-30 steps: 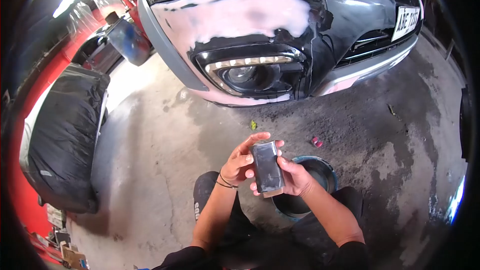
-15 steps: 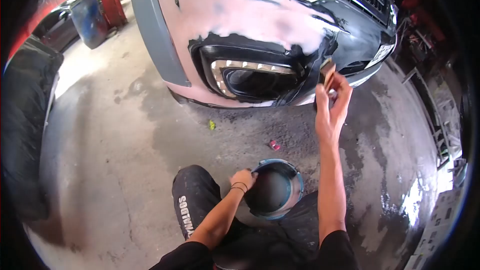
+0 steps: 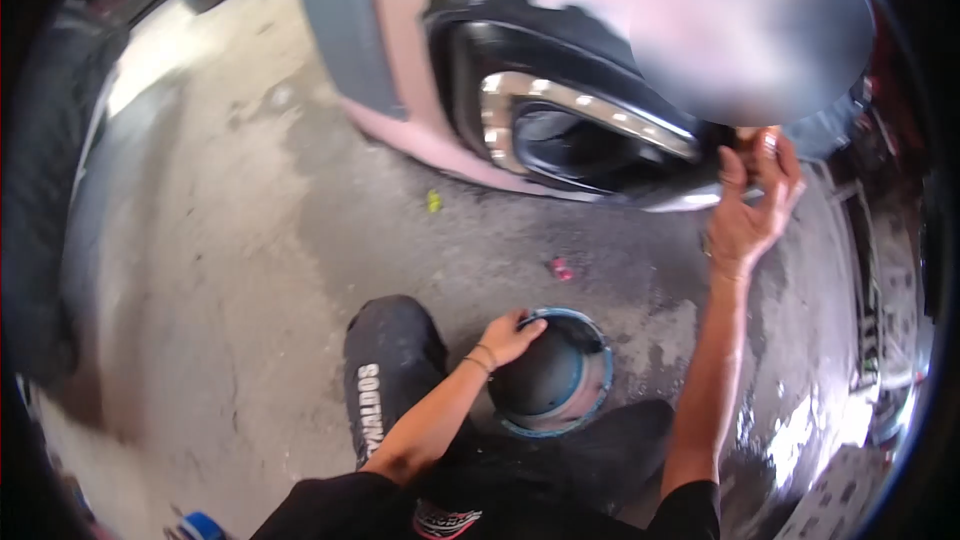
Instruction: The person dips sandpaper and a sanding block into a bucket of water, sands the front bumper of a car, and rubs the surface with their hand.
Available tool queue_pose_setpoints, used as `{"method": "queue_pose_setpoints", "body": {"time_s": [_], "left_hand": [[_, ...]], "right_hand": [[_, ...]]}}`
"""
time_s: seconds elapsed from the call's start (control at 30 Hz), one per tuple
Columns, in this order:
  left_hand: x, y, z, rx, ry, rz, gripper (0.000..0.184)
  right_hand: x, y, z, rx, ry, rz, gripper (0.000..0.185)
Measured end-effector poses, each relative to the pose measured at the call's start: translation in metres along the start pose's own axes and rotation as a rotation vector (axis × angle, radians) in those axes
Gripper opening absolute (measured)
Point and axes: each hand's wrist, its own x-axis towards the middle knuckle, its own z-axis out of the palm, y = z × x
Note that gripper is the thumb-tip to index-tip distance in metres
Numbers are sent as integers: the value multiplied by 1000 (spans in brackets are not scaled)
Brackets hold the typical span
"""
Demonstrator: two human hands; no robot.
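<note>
Tan piece [image 3: 745, 134], head view: pinched at the fingertips of the right hand [image 3: 748, 222], far side of it, close by the bumper [image 3: 570, 35]; contact and long axis lost in blur! Left hand [image 3: 510, 338], well apart, grips the bucket [image 3: 592, 395] rim.

Bucket [image 3: 596, 390] between the knees [image 3: 395, 328]; left hand [image 3: 508, 338] on its rim [image 3: 609, 365]; bumper [image 3: 560, 52] ahead; right hand [image 3: 752, 220] at bumper's right

White capitals [image 3: 369, 402] ending in "NALDOS" run up the left leg of a person's dark trousers [image 3: 398, 335], the start of the word unclear; a red-and-white print [image 3: 445, 520] on the black shirt [image 3: 335, 505] is too blurred to read.
</note>
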Motion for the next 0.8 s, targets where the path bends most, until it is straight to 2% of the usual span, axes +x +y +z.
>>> {"method": "queue_pose_setpoints", "body": {"time_s": [0.2, 0.27, 0.4, 0.5, 0.63, 0.73, 0.8], "left_hand": [[-8, 23, -8, 448, 4, -63, 44], [-11, 21, -6, 554, 31, -20, 40], [-28, 7, -9, 558, 122, -4, 35], [-51, 9, -19, 534, 212, -109, 31], [-44, 2, -6, 523, 203, -112, 31], [-38, 1, -14, 496, 273, -64, 32], [-37, 1, -13, 462, 201, -120, 34]], "right_hand": [[1, -11, -2, 46, -3, 29, 52], [0, -4, -2, 3, 6, -36, 53], [2, -6, -5, -58, 19, -91, 54], [26, -6, -13, -54, -50, -177, 53], [30, -3, -10, -94, -63, -192, 49], [-3, -3, 4, -27, -25, -99, 50], [17, -19, -9, -79, -94, -148, 52]]}}
